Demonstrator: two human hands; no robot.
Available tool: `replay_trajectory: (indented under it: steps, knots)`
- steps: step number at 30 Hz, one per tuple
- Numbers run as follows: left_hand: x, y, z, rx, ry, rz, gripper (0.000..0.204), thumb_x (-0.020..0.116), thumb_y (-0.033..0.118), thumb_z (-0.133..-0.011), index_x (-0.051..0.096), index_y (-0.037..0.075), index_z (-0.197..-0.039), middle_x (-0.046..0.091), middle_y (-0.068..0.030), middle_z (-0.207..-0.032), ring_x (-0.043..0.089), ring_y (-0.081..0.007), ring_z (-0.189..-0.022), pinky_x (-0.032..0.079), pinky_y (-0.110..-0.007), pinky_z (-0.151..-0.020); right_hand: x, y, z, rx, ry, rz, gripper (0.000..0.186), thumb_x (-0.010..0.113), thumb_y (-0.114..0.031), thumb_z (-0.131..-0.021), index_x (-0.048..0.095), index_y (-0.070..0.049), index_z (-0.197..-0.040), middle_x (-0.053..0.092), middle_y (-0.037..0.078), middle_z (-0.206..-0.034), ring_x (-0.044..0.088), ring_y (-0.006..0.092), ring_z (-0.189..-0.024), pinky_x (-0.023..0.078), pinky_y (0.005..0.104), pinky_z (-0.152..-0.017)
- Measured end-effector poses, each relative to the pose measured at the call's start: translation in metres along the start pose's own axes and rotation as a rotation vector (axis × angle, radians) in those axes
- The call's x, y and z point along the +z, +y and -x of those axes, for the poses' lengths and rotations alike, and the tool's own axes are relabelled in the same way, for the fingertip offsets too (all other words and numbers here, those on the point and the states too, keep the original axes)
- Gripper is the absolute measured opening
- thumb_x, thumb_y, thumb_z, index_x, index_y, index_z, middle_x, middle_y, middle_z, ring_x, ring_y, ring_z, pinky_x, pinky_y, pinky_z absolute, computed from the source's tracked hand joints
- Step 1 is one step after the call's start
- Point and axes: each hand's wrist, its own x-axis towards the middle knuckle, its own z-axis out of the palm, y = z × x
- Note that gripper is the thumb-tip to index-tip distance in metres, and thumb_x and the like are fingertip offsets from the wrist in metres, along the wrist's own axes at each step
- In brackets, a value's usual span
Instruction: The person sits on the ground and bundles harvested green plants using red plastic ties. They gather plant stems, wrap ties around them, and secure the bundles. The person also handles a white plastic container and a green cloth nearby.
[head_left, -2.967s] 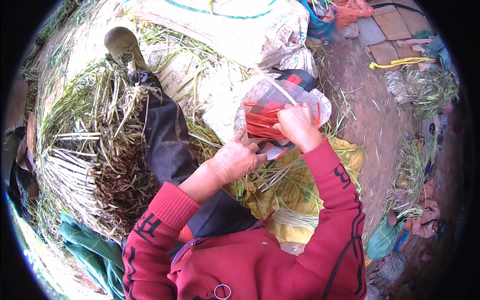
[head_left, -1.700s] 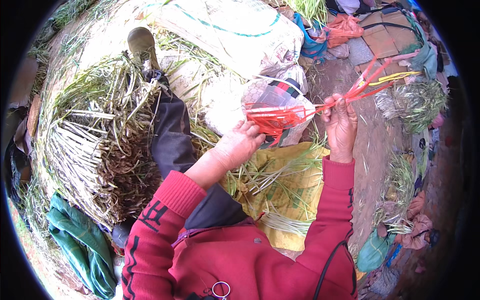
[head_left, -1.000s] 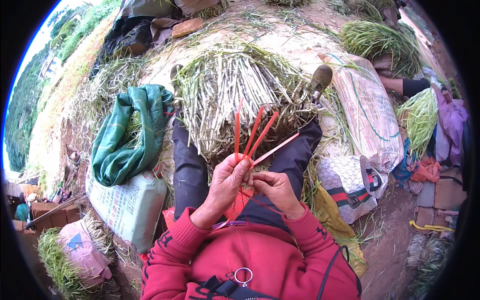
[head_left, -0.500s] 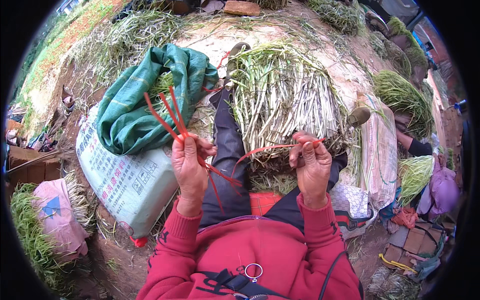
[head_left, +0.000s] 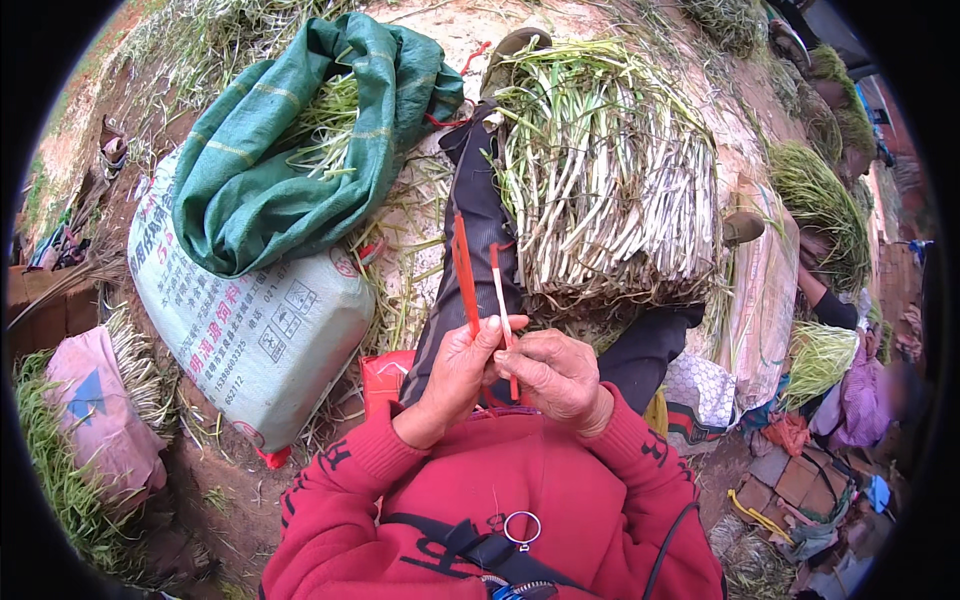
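Observation:
Close together in front of my red sweater, both hands are closed on thin red plastic strips. My left hand (head_left: 455,380) pinches a flat red strip (head_left: 465,275) that sticks up past its fingertips. Right beside it, my right hand (head_left: 556,375) grips a narrower strip with a pale face (head_left: 502,295); its lower end shows red below the fingers. The two hands touch or nearly touch, and what lies between them is partly hidden. Beyond them, between my outstretched legs, rests a wide bundle of leafy vegetables with white stems (head_left: 610,190), roots toward me.
On the left a green woven sack (head_left: 285,215) with greens inside lies on a full white printed sack (head_left: 260,335). A pink wrapper (head_left: 100,415) covers more greens at far left. Further bundles (head_left: 820,205) line the right, near another person's dark-sleeved arm (head_left: 832,308).
My hands, apart before, have come together and drawn nearer my body. The fanned strips in my left hand now stand close together, and the long strip in my right points upward.

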Motion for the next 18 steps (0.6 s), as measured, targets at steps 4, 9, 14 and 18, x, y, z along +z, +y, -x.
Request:
replay_trajectory:
  steps: [4,9,14,18]
  knots:
    - [0.000,-0.007,-0.005,-0.001,0.070,0.092,0.030,0.055,0.023,-0.092,0.059,0.000,-0.111,0.064,-0.0039,-0.082,0.054,-0.0040,-0.056,0.042,-0.017,-0.047,0.004,-0.003,0.017,0.039,-0.047,-0.029,0.028,0.069,0.003,-0.060,0.066,-0.002,-0.087,0.060,0.006,-0.071,0.060,0.0194,-0.063,0.051,0.0285,-0.055]
    - [-0.002,-0.007,0.002,0.021,0.064,0.074,0.025,0.060,0.017,-0.089,0.060,0.001,-0.108,0.062,-0.0029,-0.073,0.050,-0.0045,-0.051,0.034,-0.016,-0.042,0.001,-0.004,0.032,0.100,-0.044,-0.123,0.027,0.070,0.002,-0.059,0.066,-0.003,-0.085,0.059,0.006,-0.068,0.058,0.0193,-0.060,0.049,0.0291,-0.053]
    - [0.011,0.001,0.011,0.001,-0.038,-0.150,0.017,0.056,0.013,-0.090,0.062,0.001,-0.101,0.057,-0.0001,-0.067,0.048,-0.0042,-0.053,0.034,-0.017,-0.044,-0.016,-0.007,0.048,-0.045,0.012,-0.031,0.020,0.067,-0.001,-0.063,0.066,-0.005,-0.083,0.062,0.006,-0.080,0.062,0.0238,-0.082,0.054,0.0305,-0.066]
    - [0.029,-0.009,0.025,0.095,-0.119,-0.551,0.013,0.056,0.009,-0.090,0.062,-0.001,-0.097,0.060,0.0011,-0.075,0.055,-0.0051,-0.064,0.045,-0.020,-0.056,-0.029,-0.005,0.056,-0.077,0.078,0.079,0.016,0.067,-0.006,-0.067,0.062,-0.005,-0.082,0.060,0.011,-0.109,0.055,0.0333,-0.111,0.053,0.0362,-0.085]
